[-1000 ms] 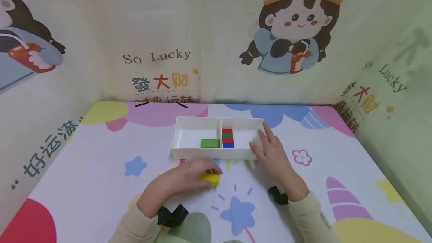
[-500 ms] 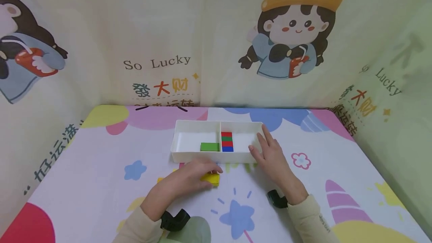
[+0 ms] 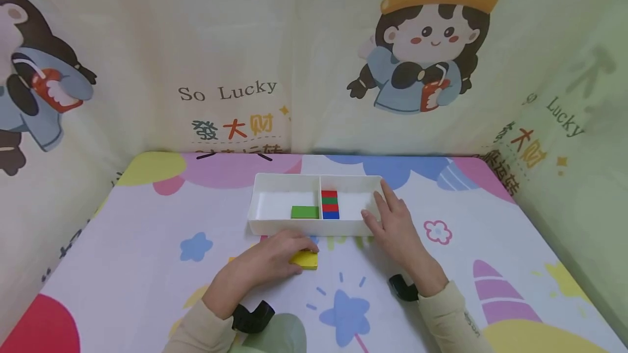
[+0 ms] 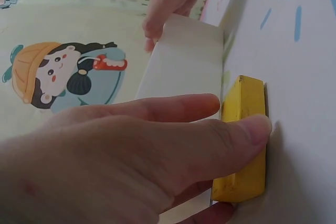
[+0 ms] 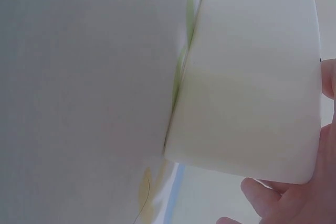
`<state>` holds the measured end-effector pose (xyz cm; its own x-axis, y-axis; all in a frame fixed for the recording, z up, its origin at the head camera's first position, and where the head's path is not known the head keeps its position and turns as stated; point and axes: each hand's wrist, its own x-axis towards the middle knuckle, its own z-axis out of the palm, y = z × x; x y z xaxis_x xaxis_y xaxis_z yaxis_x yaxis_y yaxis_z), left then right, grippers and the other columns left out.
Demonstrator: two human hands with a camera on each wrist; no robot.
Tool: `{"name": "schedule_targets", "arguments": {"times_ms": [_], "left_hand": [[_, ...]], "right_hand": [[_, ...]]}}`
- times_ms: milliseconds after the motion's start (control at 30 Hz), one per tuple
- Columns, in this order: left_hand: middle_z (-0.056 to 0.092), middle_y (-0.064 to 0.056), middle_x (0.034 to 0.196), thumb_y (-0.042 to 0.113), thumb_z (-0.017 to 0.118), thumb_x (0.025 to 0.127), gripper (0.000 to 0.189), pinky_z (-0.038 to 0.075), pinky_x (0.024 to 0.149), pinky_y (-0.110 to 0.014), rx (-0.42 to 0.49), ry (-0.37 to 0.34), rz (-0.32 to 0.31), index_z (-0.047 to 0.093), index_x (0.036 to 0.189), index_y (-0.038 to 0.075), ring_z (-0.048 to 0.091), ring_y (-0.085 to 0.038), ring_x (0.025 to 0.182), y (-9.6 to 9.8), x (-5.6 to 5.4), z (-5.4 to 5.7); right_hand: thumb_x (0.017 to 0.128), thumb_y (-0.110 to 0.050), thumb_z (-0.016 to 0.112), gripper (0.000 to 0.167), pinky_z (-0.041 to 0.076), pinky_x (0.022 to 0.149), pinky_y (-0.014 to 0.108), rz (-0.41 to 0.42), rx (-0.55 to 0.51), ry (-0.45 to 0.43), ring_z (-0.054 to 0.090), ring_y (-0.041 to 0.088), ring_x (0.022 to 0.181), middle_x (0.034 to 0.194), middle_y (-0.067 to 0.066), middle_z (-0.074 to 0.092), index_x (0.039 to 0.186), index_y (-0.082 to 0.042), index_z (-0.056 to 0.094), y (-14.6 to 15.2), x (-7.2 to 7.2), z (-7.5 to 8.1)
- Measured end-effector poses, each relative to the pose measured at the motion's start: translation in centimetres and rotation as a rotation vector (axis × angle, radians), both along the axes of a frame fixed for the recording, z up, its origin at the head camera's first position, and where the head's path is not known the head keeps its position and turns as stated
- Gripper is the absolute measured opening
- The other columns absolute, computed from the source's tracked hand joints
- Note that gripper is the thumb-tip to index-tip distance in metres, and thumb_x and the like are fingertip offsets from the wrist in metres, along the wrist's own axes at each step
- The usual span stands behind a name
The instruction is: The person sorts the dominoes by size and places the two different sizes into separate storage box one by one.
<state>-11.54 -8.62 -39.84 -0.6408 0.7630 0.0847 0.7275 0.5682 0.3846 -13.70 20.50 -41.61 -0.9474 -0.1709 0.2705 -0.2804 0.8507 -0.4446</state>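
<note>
My left hand (image 3: 267, 260) holds a yellow rectangular block (image 4: 239, 145) close over the table in front of the box. In the left wrist view its thumb lies across the block's near face, with fingers on the far side. At the right end of the white two-compartment box (image 3: 284, 227), my right hand (image 3: 399, 230) grips the corner, thumb at the front rim and other fingers along the end wall. The left compartment contains a light green block (image 3: 305, 212) against the divider. Just right of the divider sits a row of red, green and blue blocks (image 3: 330, 205).
A printed cloth covers the table (image 3: 142, 266), with a curtain of cartoon figures (image 3: 328, 135) behind it and at both sides. Black wrist devices (image 3: 252, 317) show on both arms. Past the left hand, a bit of yellow-orange (image 3: 232, 259) shows on the table.
The head view has tilted slightly. My left hand and the yellow block have shifted very little, and the fingers sit closer over the block. My right hand stays on the box's corner.
</note>
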Motion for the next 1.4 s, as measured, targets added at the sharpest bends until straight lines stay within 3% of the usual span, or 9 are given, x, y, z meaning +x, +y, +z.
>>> {"name": "schedule_targets", "arguments": {"times_ms": [167,400,533,767,933,1233,1400], "left_hand": [[0.068,-0.003,0.111,0.007,0.08,0.08,0.034,0.05,0.096,-0.033,0.014,-0.002,0.008,0.07,0.113,0.01,0.059,-0.02,0.105,0.15,-0.12,0.07],[0.067,-0.003,0.116,0.008,0.078,0.083,0.035,0.05,0.099,-0.033,0.008,-0.064,0.036,0.069,0.116,0.01,0.059,-0.02,0.11,0.13,0.3,-0.01],[0.067,-0.004,0.116,0.007,0.079,0.082,0.036,0.05,0.098,-0.034,0.016,-0.037,0.034,0.069,0.116,0.01,0.059,-0.021,0.109,0.17,0.32,0.1],[0.066,-0.004,0.12,0.008,0.075,0.085,0.034,0.05,0.1,-0.036,0.012,-0.084,0.078,0.069,0.118,0.01,0.058,-0.02,0.111,0.34,0.58,-0.17],[0.068,-0.004,0.115,0.007,0.074,0.086,0.031,0.051,0.097,-0.035,0.051,-0.024,0.06,0.07,0.116,0.01,0.059,-0.019,0.107,0.66,0.34,-0.2],[0.07,-0.001,0.109,0.008,0.075,0.084,0.029,0.052,0.092,-0.031,0.097,0.008,0.047,0.071,0.112,0.01,0.06,-0.017,0.101,0.84,0.28,-0.19],[0.071,-0.001,0.103,0.006,0.075,0.083,0.026,0.052,0.087,-0.027,0.098,0.028,-0.002,0.071,0.108,0.008,0.059,-0.015,0.094,0.84,0.16,-0.22]], "right_hand": [[0.099,-0.032,0.054,0.065,0.014,0.119,0.065,-0.003,0.026,0.013,0.021,0.041,0.15,0.163,0.023,0.019,0.145,0.012,0.038,0.11,-0.01,0.25],[0.1,-0.035,0.052,0.067,0.009,0.12,0.066,-0.015,0.085,-0.025,0.015,0.041,0.151,0.164,0.021,0.017,0.148,0.009,0.035,0.18,0.2,0.03],[0.1,-0.035,0.051,0.067,0.007,0.119,0.066,-0.025,0.095,0.005,0.014,0.041,0.152,0.164,0.021,0.018,0.148,0.008,0.036,0.17,0.09,0.0],[0.1,-0.037,0.05,0.069,0.004,0.119,0.067,-0.02,0.099,-0.046,0.011,0.041,0.152,0.165,0.02,0.016,0.15,0.007,0.033,0.28,0.4,-0.42],[0.101,-0.036,0.05,0.067,0.005,0.119,0.067,-0.017,0.079,-0.023,0.012,0.041,0.152,0.164,0.021,0.017,0.149,0.008,0.034,0.41,0.31,-0.37],[0.101,-0.035,0.05,0.067,0.007,0.119,0.067,-0.007,0.059,-0.037,0.012,0.041,0.152,0.165,0.02,0.016,0.149,0.008,0.034,0.56,0.4,-0.46],[0.101,-0.034,0.051,0.066,0.009,0.119,0.067,0.0,0.038,-0.031,0.014,0.041,0.152,0.164,0.021,0.016,0.148,0.01,0.035,0.66,0.28,-0.36]]}}
